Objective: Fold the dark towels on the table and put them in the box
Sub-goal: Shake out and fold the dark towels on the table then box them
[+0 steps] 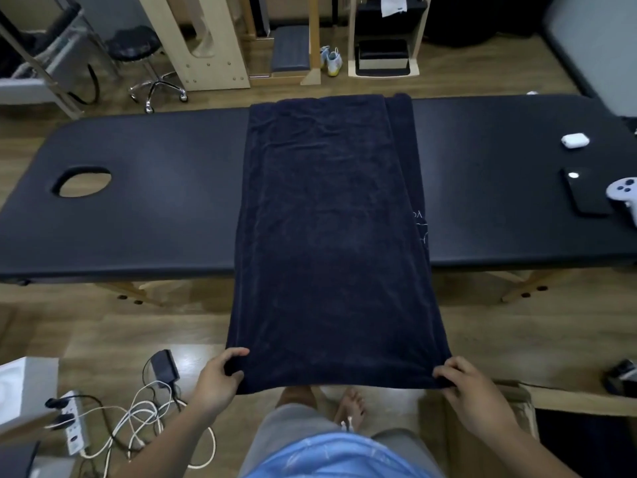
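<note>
a person gripped the near edge of a dark towel point(331, 236) with both hands, the left hand point(220, 374) curled round the left corner with its thumb on top, the right hand point(472, 384) pinching the right corner. the towel, doubled lengthwise with a strip of its lower layer showing along the right side, lay across the middle of the padded table point(155, 201). its near end hung out past the table's near edge, held above the wooden floor. an open cardboard box point(568, 403) stood on the floor just beside the right hand. a white earbud case point(575, 140), a black phone point(586, 194) and a white game controller point(624, 198) lay at the table's right end, well apart from the towel.
</note>
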### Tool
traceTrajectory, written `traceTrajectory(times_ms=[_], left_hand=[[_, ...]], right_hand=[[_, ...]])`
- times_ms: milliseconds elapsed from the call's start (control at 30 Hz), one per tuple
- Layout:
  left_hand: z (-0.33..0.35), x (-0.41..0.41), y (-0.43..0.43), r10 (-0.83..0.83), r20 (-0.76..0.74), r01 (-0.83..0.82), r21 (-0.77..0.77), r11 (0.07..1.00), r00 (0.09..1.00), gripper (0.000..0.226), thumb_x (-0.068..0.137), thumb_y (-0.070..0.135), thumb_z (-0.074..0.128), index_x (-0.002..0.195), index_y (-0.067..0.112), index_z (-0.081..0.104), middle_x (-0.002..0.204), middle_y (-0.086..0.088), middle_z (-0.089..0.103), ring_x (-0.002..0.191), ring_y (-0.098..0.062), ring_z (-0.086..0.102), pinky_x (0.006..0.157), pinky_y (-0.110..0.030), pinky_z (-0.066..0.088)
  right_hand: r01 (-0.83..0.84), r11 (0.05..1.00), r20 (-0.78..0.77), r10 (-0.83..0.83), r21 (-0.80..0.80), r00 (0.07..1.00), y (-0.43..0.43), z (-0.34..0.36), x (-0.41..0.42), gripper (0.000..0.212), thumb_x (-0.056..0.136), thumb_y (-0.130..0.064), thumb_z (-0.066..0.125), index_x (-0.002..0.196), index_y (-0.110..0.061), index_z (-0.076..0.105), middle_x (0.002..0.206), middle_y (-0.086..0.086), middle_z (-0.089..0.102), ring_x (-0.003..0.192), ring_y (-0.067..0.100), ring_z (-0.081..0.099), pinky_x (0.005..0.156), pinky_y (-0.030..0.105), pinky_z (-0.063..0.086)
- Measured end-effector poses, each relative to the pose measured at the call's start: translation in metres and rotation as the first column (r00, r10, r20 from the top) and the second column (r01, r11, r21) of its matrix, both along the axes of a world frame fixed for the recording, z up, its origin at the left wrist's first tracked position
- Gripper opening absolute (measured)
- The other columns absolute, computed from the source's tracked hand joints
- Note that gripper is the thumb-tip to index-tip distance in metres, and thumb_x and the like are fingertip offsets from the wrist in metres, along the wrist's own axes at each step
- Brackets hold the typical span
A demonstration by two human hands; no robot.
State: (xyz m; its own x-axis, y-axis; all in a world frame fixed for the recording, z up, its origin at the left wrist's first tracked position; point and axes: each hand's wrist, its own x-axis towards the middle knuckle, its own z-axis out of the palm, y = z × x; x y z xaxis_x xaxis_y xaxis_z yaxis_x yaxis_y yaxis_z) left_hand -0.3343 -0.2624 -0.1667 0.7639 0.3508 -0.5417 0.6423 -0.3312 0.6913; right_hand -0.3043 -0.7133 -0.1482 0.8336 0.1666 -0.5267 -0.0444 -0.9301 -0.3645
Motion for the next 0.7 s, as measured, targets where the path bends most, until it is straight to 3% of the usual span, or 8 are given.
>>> traceTrajectory(times_ms=[267, 400, 467, 533, 600, 700], left_hand=[[-0.005, -0.005, 0.002, -0.024, -0.016, 0.025, 0.048, 0.999, 1.000, 0.051, 0.079, -0.024, 0.053, 0.099, 0.020, 0.068, 0.112, -0.002, 0.065, 0.107, -0.024, 0.060, 0.091, -0.037, 0.052], [-0.009, -0.008, 0.003, -0.193, -0.054, 0.200, 0.187, 0.962, 0.980, 0.060, 0.071, -0.025, 0.049, 0.092, 0.029, 0.066, 0.107, -0.002, 0.066, 0.103, -0.020, 0.059, 0.083, -0.007, 0.041], [-0.012, -0.008, 0.008, -0.245, -0.096, 0.260, 0.219, 0.940, 0.965, 0.064, 0.069, -0.022, 0.048, 0.089, 0.038, 0.063, 0.109, -0.003, 0.066, 0.106, -0.021, 0.060, 0.086, -0.013, 0.040], [-0.012, -0.005, 0.014, -0.273, -0.150, 0.301, 0.215, 0.929, 0.950, 0.062, 0.070, -0.018, 0.051, 0.090, 0.039, 0.063, 0.113, -0.004, 0.065, 0.111, -0.023, 0.061, 0.091, -0.023, 0.044], [-0.008, -0.001, 0.019, -0.329, -0.209, 0.376, 0.253, 0.891, 0.921, 0.058, 0.072, -0.012, 0.056, 0.099, 0.038, 0.063, 0.125, -0.009, 0.060, 0.119, -0.026, 0.057, 0.097, -0.025, 0.043], [0.000, 0.000, 0.036, -0.411, -0.352, 0.528, 0.369, 0.765, 0.841, 0.059, 0.078, 0.003, 0.060, 0.127, 0.037, 0.062, 0.150, -0.010, 0.040, 0.136, -0.030, 0.039, 0.110, -0.028, 0.032]], right_hand=[[0.011, 1.000, -0.015, -0.011, 0.007, 1.000, 0.002, -0.006, -0.005, 0.027, 0.087, -0.016, 0.068, 0.105, -0.035, 0.067, 0.097, -0.027, 0.040, 0.090, 0.008, 0.058, 0.083, 0.029, 0.050], [-0.048, 0.999, -0.110, 0.047, -0.004, 0.993, 0.003, -0.005, -0.002, 0.031, 0.088, -0.022, 0.067, 0.090, -0.049, 0.052, 0.098, -0.027, 0.042, 0.092, 0.004, 0.057, 0.086, 0.023, 0.048], [-0.090, 0.996, -0.165, 0.085, -0.022, 0.983, 0.006, -0.005, 0.003, 0.030, 0.089, -0.026, 0.066, 0.088, -0.050, 0.050, 0.102, -0.023, 0.045, 0.095, 0.004, 0.057, 0.089, 0.022, 0.047], [-0.114, 0.993, -0.185, 0.106, -0.032, 0.977, 0.009, -0.004, 0.009, 0.030, 0.090, -0.025, 0.065, 0.096, -0.050, 0.050, 0.108, -0.021, 0.046, 0.099, 0.004, 0.056, 0.090, 0.021, 0.047], [-0.107, 0.994, -0.193, 0.100, -0.023, 0.976, 0.009, -0.003, 0.014, 0.034, 0.093, -0.026, 0.063, 0.113, -0.051, 0.052, 0.117, -0.021, 0.046, 0.102, 0.003, 0.057, 0.093, 0.019, 0.047], [-0.025, 0.999, -0.162, 0.021, -0.022, 0.986, 0.003, -0.001, 0.021, 0.040, 0.094, -0.024, 0.064, 0.133, -0.032, 0.058, 0.132, -0.010, 0.051, 0.112, 0.008, 0.061, 0.097, 0.018, 0.042]])
